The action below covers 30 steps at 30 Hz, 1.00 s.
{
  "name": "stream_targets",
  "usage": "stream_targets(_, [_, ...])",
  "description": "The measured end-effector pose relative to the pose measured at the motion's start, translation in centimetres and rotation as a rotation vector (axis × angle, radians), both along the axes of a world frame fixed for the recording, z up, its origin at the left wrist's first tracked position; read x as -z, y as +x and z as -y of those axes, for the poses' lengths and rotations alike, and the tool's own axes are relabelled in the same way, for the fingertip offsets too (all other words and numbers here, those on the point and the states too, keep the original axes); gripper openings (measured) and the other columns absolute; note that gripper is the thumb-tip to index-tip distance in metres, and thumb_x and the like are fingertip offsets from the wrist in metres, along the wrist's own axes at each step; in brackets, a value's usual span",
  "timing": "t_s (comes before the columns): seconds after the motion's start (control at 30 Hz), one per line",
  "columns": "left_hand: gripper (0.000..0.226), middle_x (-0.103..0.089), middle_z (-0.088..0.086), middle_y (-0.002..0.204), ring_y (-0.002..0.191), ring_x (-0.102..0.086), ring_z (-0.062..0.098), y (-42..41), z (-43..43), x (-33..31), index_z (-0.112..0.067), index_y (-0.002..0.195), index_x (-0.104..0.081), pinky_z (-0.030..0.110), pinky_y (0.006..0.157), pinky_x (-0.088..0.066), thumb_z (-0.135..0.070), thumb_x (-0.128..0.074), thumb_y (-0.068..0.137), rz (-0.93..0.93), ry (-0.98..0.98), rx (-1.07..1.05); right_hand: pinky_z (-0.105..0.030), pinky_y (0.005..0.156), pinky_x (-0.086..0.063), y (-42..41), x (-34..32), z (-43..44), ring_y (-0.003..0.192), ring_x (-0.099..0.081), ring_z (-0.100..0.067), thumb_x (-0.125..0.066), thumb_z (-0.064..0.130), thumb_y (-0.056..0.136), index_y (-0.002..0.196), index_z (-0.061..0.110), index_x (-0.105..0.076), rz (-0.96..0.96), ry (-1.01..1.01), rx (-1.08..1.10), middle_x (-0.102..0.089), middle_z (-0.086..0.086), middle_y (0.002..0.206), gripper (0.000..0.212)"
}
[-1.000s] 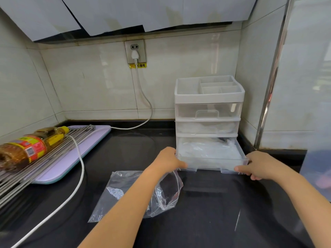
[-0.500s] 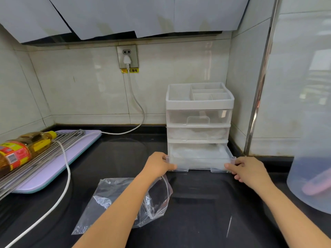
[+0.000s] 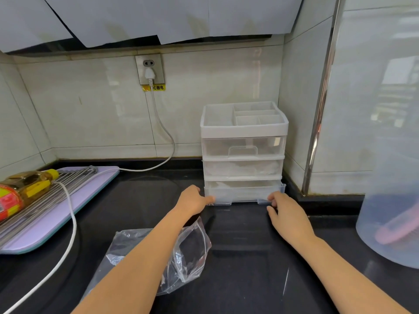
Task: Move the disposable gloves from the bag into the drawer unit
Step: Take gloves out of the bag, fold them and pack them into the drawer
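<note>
with both grips open, our left hand (image 3: pixel 192 200) and right hand (image 3: pixel 288 220) have pushed the clear plastic bottom drawer (image 3: pixel 242 194) nearly shut, so the task looks almost done.

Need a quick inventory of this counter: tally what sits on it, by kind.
Drawer unit: 1
Clear plastic bag: 1
Bottle: 1
Bundle of metal rods: 1
Purple board: 1
White cord: 1
Translucent container: 1
Total: 7

A yellow sticker (image 3: pixel 154 87) under the wall socket (image 3: pixel 150 69) reads "心触电"; the bottle label (image 3: pixel 9 203) is illegible.
</note>
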<state>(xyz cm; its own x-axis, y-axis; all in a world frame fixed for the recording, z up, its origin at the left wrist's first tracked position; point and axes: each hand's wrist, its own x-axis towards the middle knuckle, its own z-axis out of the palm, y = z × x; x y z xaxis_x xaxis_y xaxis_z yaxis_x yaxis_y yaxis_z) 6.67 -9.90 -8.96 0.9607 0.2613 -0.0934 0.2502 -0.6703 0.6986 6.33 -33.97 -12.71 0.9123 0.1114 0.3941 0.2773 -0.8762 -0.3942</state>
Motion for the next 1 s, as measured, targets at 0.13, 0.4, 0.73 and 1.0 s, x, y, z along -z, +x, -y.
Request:
stream_targets(0.13, [0.07,-0.047,0.014,0.139,0.096,-0.061,0.019,0.8,-0.4,-0.2,-0.01,0.146,-0.03,0.027,0.076,-0.056,-0.033,-0.064,0.09,-0.025,-0.054,0.001,-0.024,0.086,-0.048,0.6,-0.1,-0.1,0.101,-0.056,-0.011,-0.047,0.021,0.098,0.13,0.02,-0.047,0.013,-0.055,-0.061,-0.058,0.002,0.116,0.033])
stream_targets(0.4, [0.063,-0.048,0.007,0.124,0.101,-0.056,0.022,0.4,0.1,-0.5,-0.012,0.125,-0.043,0.029,0.078,-0.046,-0.032,-0.077,0.076,0.337,0.211,-0.017,-0.021,0.076,-0.049,1.0,-0.2,-0.4,0.088,-0.059,-0.008,-0.049,0.023,0.097,0.118,0.02,-0.053,0.087,-0.07,-0.104,-0.053,0.007,0.116,0.021])
stream_targets(0.73, [0.042,-0.047,0.004,0.127,0.113,-0.053,0.018,0.1,2.1,-0.6,-0.024,0.137,-0.048,0.026,0.095,-0.042,-0.031,-0.053,0.096,0.437,0.609,0.3,-0.019,0.078,-0.05,1.0,-0.2,-0.4,0.092,-0.059,-0.007,-0.048,0.026,0.098,0.127,0.023,-0.048,0.058,-0.093,-0.105,-0.047,0.009,0.126,0.029])
stream_targets(1.0, [0.031,-0.054,0.004,0.119,0.109,-0.051,0.015,1.2,2.0,-0.5,-0.019,0.122,-0.059,0.023,0.088,-0.043,-0.033,-0.052,0.096,0.509,0.635,0.226,-0.016,0.08,-0.044,1.2,0.0,-0.3,0.097,-0.058,-0.006,-0.05,0.026,0.097,0.13,0.021,-0.049,0.128,-0.057,-0.105,-0.048,0.008,0.127,0.034])
